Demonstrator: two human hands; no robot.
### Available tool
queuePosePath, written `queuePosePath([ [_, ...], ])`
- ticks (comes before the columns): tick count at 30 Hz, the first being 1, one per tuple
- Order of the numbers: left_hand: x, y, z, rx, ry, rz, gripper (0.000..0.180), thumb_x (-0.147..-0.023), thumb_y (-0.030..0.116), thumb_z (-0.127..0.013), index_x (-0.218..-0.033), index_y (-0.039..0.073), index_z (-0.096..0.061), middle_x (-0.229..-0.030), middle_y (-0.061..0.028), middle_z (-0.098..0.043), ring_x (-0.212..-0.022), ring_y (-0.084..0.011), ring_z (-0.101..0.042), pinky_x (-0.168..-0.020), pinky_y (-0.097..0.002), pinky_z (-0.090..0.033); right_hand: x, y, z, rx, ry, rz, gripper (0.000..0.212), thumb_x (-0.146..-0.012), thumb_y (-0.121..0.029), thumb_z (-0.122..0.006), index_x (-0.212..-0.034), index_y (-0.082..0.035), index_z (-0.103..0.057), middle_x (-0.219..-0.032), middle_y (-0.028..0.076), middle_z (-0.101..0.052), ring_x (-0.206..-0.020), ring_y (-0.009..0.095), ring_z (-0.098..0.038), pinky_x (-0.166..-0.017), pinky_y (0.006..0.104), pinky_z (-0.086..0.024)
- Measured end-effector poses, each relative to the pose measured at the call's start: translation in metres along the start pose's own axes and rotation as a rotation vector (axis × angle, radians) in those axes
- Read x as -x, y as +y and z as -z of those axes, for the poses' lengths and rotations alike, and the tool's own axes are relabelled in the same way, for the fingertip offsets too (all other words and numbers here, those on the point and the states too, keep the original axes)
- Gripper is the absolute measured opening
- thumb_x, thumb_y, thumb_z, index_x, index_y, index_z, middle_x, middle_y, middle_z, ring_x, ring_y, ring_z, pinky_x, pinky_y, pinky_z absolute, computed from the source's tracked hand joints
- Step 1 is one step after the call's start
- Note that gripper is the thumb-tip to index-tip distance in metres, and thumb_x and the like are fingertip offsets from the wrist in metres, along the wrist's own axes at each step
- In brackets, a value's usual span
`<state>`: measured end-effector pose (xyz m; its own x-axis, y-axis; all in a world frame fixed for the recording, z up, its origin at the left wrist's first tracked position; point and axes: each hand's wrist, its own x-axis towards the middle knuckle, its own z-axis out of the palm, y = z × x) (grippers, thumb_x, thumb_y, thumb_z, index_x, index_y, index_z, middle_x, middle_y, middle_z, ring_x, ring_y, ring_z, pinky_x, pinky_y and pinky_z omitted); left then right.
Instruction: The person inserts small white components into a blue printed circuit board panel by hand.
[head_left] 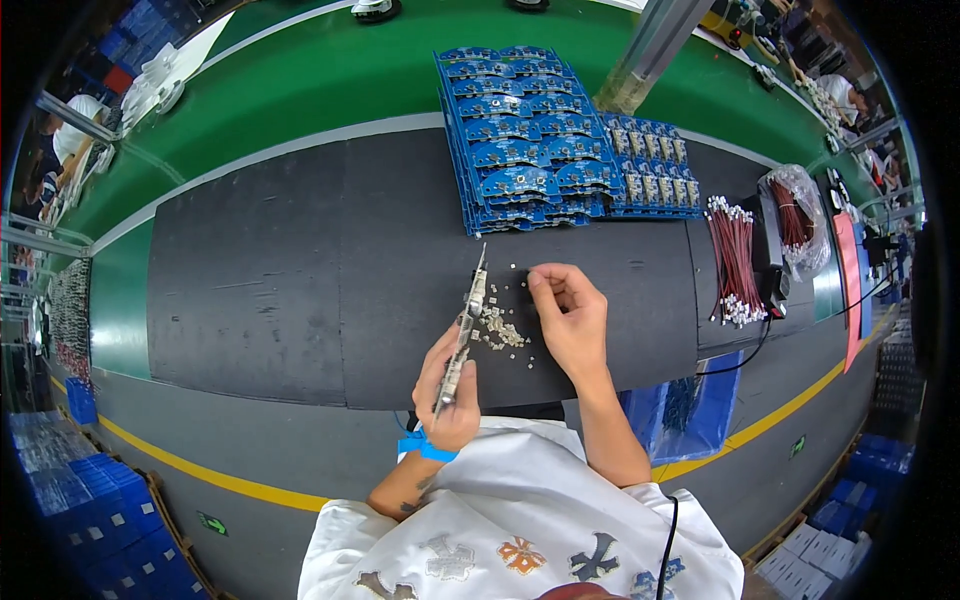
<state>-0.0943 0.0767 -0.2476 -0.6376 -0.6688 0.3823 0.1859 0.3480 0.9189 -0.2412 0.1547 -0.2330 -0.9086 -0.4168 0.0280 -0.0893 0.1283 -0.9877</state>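
My left hand [452, 412], a blue band at its wrist, is closed on the lower part of a circuit board panel [463, 345]. The panel stands nearly on edge, so only a narrow strip with pale parts along it shows. Beside it, on the black mat [400, 250], lies a loose heap of tiny white connectors [505, 333], with a few scattered apart. My right hand [575, 318] hovers to the right of the heap, thumb and forefinger pinched together. Whatever is between those fingertips is too small to make out.
Tall stacks of blue circuit board panels [515, 150] stand at the back, beside boards with white parts [652, 170]. To the right lie red-brown cables with white plugs [735, 262], a bagged cable bundle [795, 220] and a black cord. A metal post [650, 60] rises behind.
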Motion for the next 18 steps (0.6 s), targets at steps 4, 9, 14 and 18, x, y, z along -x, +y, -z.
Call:
queuePosePath([
  [4, -0.014, 0.018, 0.017, -0.192, -0.055, -0.113, 0.026, -0.087, 0.005, -0.052, -0.110, -0.007, -0.049, -0.110, -0.0206, -0.056, -0.103, -0.0272, -0.055, -0.087, -0.0325, -0.043, 0.001, 0.017, 0.006, -0.125, 0.093, 0.018, 0.010, -0.084, -0.006, -0.059, -0.090, 0.002, -0.059, -0.074, 0.003, -0.060, -0.064, 0.006, -0.054, -0.056, 0.0181, -0.043],
  [9, -0.048, 0.043, 0.037, -0.565, -0.249, -0.326, 0.043, -0.068, 0.000, -0.061, -0.111, 0.004, -0.056, -0.118, -0.0216, -0.052, -0.109, -0.0389, -0.051, -0.090, -0.0471, -0.041, 0.002, 0.014, 0.010, -0.165, 0.091, -0.013, 0.010, -0.084, -0.005, -0.058, -0.091, 0.002, -0.059, -0.075, 0.004, -0.060, -0.066, 0.006, -0.054, -0.057, 0.0180, -0.043],
  [14, -0.056, 0.053, 0.044, -1.082, -0.625, -0.288, 0.051, -0.065, -0.005, -0.056, -0.112, 0.013, -0.059, -0.119, -0.0137, -0.054, -0.109, -0.0337, -0.051, -0.090, -0.0451, -0.040, 0.005, 0.014, 0.012, -0.182, 0.082, 0.001, 0.009, -0.084, -0.004, -0.059, -0.090, 0.002, -0.059, -0.075, 0.004, -0.061, -0.067, 0.006, -0.056, -0.058, 0.0183, -0.044],
  [18, -0.065, 0.058, 0.048, -0.993, -0.544, -0.313, 0.053, -0.062, -0.009, -0.052, -0.111, 0.009, -0.059, -0.114, -0.0147, -0.056, -0.107, -0.0329, -0.053, -0.088, -0.0437, -0.042, 0.007, 0.016, 0.013, -0.213, 0.090, 0.006, 0.009, -0.083, -0.004, -0.059, -0.090, 0.002, -0.059, -0.074, 0.004, -0.061, -0.066, 0.007, -0.056, -0.059, 0.0188, -0.044],
])
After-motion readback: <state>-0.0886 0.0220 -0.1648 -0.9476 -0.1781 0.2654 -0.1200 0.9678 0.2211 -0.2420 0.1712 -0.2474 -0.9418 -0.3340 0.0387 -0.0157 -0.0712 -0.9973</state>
